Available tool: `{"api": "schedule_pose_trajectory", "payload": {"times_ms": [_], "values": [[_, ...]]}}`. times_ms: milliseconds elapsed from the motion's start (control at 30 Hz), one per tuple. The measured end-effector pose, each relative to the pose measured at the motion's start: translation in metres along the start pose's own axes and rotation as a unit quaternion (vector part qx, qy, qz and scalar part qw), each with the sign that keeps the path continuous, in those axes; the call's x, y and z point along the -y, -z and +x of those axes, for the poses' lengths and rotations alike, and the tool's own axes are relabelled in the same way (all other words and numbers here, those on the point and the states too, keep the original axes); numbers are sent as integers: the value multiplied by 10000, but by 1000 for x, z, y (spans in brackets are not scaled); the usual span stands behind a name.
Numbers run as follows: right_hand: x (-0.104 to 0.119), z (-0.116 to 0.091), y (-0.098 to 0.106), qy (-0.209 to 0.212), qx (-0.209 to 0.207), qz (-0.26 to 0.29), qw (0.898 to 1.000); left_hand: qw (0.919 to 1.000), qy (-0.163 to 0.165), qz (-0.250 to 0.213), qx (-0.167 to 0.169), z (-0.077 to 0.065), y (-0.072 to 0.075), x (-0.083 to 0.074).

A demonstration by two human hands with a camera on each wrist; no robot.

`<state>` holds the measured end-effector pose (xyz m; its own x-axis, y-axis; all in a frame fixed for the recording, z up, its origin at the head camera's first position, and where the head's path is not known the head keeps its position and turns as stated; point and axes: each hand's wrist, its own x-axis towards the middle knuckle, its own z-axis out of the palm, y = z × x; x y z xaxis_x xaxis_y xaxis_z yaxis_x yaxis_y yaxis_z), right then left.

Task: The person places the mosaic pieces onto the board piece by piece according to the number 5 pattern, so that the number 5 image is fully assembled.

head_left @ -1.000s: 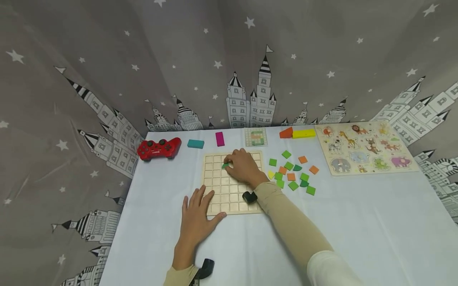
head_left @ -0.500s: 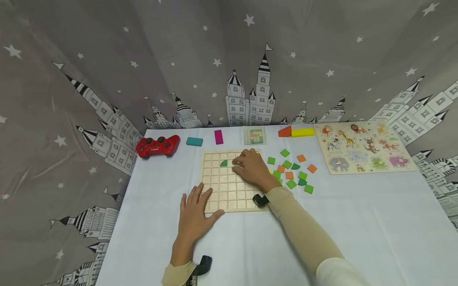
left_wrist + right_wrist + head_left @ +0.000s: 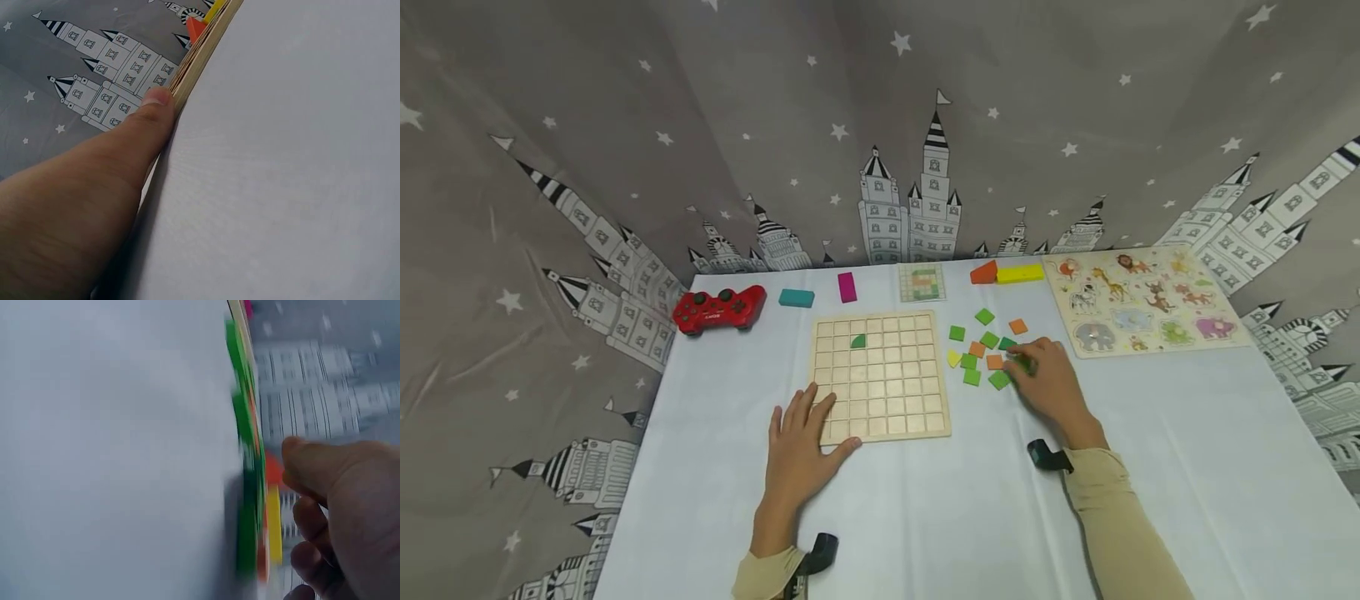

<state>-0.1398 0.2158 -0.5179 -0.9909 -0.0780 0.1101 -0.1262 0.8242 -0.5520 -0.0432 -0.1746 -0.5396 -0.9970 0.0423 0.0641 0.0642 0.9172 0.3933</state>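
Note:
My left hand rests with spread fingers on the near left corner of the wooden grid board. In the left wrist view, the thumb lies against the board's edge. One dark green quarter-circle tile occupies a cell in the board's second row from the back. My right hand is over the right side of the loose tiles, fingers loosely bent, partly covering some. A dark green piece and a green square tile lie by its fingertips. Nothing shows between thumb and fingers in the right wrist view.
Orange tiles and a yellow tile lie among the green ones. Along the back are a red game controller, teal block, magenta block, pattern card, yellow block and animal puzzle.
My right hand let go of the green quarter-circle tile on the board, then moved right to the loose tiles. My left hand stayed on the board's corner. The head view shifted slightly.

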Motion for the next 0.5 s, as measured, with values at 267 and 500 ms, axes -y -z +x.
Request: {"api": "schedule_pose_trajectory", "payload": {"times_ms": [267,500], "values": [[-35,0,24,-487,-240,-366,9979,9998,147,-56,76,-2,2,2],[-42,5,30,-596,-49,-710,9957,9999,52,-115,85,4,1,-2]]}}
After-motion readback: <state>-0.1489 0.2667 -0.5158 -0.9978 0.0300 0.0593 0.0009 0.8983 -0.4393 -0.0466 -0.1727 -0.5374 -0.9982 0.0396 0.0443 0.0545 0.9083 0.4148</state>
